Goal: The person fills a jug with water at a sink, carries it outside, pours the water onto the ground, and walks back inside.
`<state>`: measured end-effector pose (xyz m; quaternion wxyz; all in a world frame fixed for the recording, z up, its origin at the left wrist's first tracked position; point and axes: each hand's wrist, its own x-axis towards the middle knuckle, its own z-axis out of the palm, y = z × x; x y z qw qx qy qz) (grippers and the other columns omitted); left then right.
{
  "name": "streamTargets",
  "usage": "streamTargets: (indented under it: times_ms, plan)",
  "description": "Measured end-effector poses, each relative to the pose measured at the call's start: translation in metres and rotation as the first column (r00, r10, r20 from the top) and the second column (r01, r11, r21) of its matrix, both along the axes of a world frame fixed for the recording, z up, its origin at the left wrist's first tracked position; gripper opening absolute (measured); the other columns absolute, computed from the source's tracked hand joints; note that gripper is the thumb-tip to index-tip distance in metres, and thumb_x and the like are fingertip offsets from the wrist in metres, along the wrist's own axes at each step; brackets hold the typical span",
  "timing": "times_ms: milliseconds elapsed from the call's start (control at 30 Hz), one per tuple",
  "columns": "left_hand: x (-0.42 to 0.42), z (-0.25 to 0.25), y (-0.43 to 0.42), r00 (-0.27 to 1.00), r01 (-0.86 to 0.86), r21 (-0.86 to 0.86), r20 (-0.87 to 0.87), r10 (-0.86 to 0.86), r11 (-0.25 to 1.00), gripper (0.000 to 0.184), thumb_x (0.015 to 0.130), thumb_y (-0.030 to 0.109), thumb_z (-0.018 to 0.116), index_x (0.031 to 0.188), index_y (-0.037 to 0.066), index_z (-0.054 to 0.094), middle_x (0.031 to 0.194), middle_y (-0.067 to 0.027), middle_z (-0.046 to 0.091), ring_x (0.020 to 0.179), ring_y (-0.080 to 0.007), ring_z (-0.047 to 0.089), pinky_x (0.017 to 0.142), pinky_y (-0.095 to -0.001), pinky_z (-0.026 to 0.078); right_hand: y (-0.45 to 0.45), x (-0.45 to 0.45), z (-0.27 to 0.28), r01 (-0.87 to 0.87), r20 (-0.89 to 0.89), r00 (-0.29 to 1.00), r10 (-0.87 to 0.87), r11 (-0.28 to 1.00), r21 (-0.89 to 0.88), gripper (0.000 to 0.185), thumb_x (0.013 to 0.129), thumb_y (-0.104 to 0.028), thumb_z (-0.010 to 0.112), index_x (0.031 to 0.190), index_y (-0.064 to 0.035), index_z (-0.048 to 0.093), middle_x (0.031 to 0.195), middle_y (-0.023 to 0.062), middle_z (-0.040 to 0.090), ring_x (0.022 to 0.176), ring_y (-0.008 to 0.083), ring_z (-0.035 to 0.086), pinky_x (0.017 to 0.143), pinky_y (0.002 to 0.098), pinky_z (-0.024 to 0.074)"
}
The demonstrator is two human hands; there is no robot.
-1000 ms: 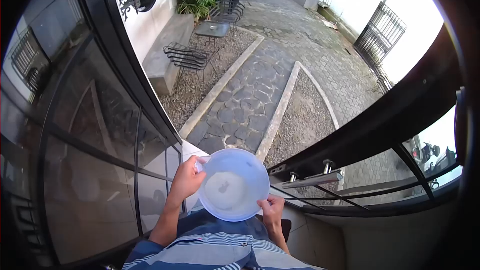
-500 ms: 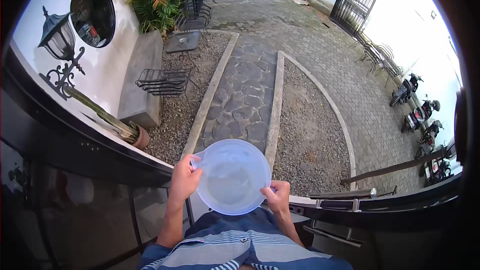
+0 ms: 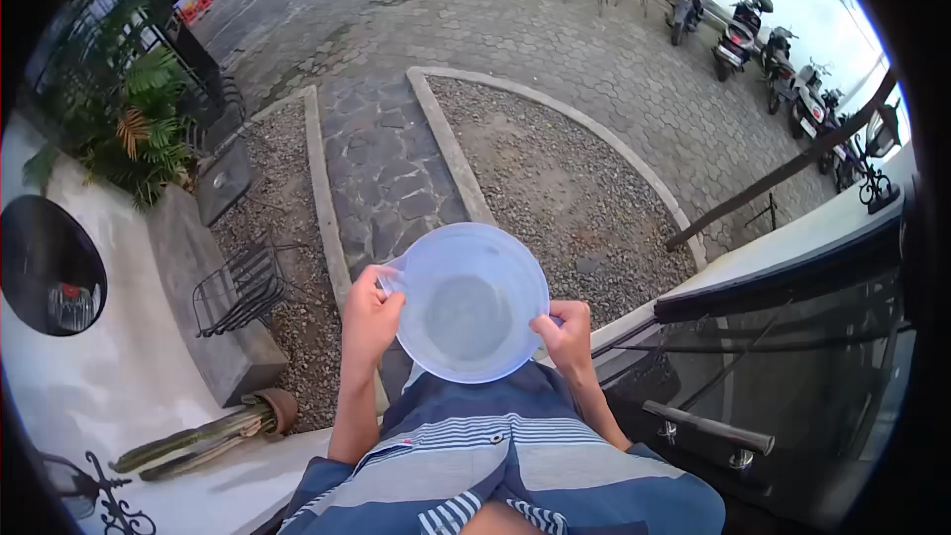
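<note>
A translucent bluish plastic jug [image 3: 471, 248] is held in front of my body, and I look down into its round mouth. My left hand [image 3: 373, 322] is closed around the handle at the jug's left side. At the opposite side, my right hand [image 3: 565, 337] pinches the rim, thumb on the near face. The bottom looks greyish through the plastic. Whether any liquid lies inside, I cannot tell.
A flagstone path [image 3: 381, 163] leads away between gravel beds edged by low curbs. To the left stand a metal chair [image 3: 243, 287], a concrete bench [image 3: 203, 282] and a potted cactus [image 3: 213, 433]. A glass door with a metal handle [image 3: 708, 426] is at right; motorbikes [image 3: 738, 37] are parked beyond.
My view has turned to the right, so the path and gravel shift left and the door handle shows more fully. Both hands keep their hold on the jug, which sits slightly higher in view.
</note>
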<state>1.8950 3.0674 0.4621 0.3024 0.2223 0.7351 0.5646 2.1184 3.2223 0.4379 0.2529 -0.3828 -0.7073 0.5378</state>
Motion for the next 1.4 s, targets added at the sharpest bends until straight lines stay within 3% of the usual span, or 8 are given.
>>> streamTargets:
  times_ms: [100, 200, 333, 433, 733, 900, 1167, 1400]
  plan:
    - [-0.038, 0.001, 0.065, 0.989, 0.143, -0.062, -0.026, -0.145, 0.988, 0.029, 0.076, -0.005, 0.053, 0.104, -0.001, 0.054, 0.055, 0.0038, 0.050, 0.046, -0.0002, 0.039, 0.041, -0.0221, 0.025, 0.027, -0.021, 0.000, 0.139, -0.053, 0.989, -0.141, 0.989, -0.051, 0.017, 0.064, -0.010, 0.059, 0.059, 0.0061, 0.060, 0.047, -0.0027, 0.046, 0.046, 0.0031, 0.038, 0.042, 0.0253, 0.0252]
    - [-0.074, -0.004, 0.138, 0.941, 0.320, -0.106, -0.081, -0.329, 0.942, 0.029, 0.075, -0.006, 0.052, 0.104, -0.001, 0.055, 0.055, 0.0055, 0.048, 0.047, 0.0003, 0.038, 0.042, -0.0215, 0.025, 0.053, -0.038, -0.008, 0.289, -0.040, 0.955, -0.293, 0.954, -0.077, 0.015, 0.065, -0.009, 0.059, 0.062, 0.0049, 0.063, 0.049, -0.0036, 0.048, 0.047, 0.0024, 0.040, 0.042, 0.0236, 0.0272]
    - [-0.089, 0.000, 0.240, 0.872, 0.486, -0.101, -0.022, -0.490, 0.868, 0.029, 0.075, -0.006, 0.053, 0.104, -0.002, 0.055, 0.057, 0.0040, 0.052, 0.048, 0.0003, 0.039, 0.044, -0.0203, 0.027, 0.102, -0.050, -0.013, 0.482, -0.064, 0.871, -0.487, 0.873, -0.079, 0.017, 0.066, -0.010, 0.060, 0.068, 0.0054, 0.067, 0.050, -0.0027, 0.051, 0.048, 0.0031, 0.042, 0.043, 0.0239, 0.0301]
    - [-0.091, -0.006, 0.309, 0.828, 0.560, -0.098, 0.015, -0.561, 0.823, 0.029, 0.075, -0.006, 0.053, 0.104, -0.002, 0.055, 0.059, 0.0029, 0.054, 0.049, 0.0002, 0.039, 0.045, -0.0200, 0.028, 0.145, -0.047, -0.027, 0.564, 0.002, 0.825, -0.565, 0.822, -0.078, 0.021, 0.067, -0.016, 0.063, 0.075, 0.0020, 0.070, 0.048, 0.0042, 0.056, 0.044, 0.0057, 0.047, 0.044, 0.0261, 0.0359]
    - [-0.046, -0.024, 0.515, 0.654, 0.753, -0.107, 0.008, -0.757, 0.649, 0.027, 0.075, -0.004, 0.054, 0.102, -0.002, 0.058, 0.053, 0.0075, 0.046, 0.047, 0.0008, 0.035, 0.043, -0.0213, 0.023, 0.271, -0.018, -0.041, 0.738, -0.081, 0.650, -0.755, 0.653, -0.170, 0.020, 0.077, -0.018, 0.070, 0.082, 0.0005, 0.073, 0.058, 0.0064, 0.066, 0.051, 0.0056, 0.057, 0.048, 0.0232, 0.0422]
    - [0.007, -0.035, 0.626, 0.466, 0.878, -0.113, -0.023, -0.885, 0.465, 0.027, 0.074, -0.003, 0.054, 0.101, -0.002, 0.057, 0.052, 0.0066, 0.047, 0.047, 0.0002, 0.035, 0.043, -0.0224, 0.023, 0.331, 0.012, -0.030, 0.819, 0.028, 0.556, -0.831, 0.541, -0.192, 0.025, 0.079, -0.023, 0.073, 0.084, 0.0013, 0.073, 0.062, 0.0055, 0.068, 0.054, 0.0051, 0.058, 0.049, 0.0221, 0.0427]
    - [0.134, -0.086, 0.781, 0.105, 0.974, -0.184, -0.139, -0.985, 0.129, 0.027, 0.073, 0.003, 0.055, 0.098, -0.002, 0.060, 0.050, -0.0035, 0.050, 0.045, -0.0089, 0.044, 0.045, -0.0291, 0.033, 0.409, 0.071, -0.107, 0.941, -0.070, 0.081, -0.994, 0.100, -0.322, 0.012, 0.074, -0.005, 0.060, 0.069, 0.0044, 0.066, 0.058, -0.0049, 0.053, 0.053, 0.0019, 0.043, 0.047, 0.0223, 0.0299]
    - [0.262, -0.134, 0.880, -0.155, 0.969, -0.215, -0.157, -0.975, -0.119, 0.029, 0.071, 0.010, 0.059, 0.097, -0.002, 0.060, 0.065, -0.0189, 0.062, 0.063, -0.0349, 0.063, 0.061, -0.0432, 0.048, 0.479, 0.125, -0.137, 0.889, -0.092, -0.341, -0.935, -0.289, -0.355, 0.013, 0.069, 0.001, 0.056, 0.056, 0.0004, 0.056, 0.058, -0.0047, 0.050, 0.055, 0.0031, 0.039, 0.052, 0.0233, 0.0256]
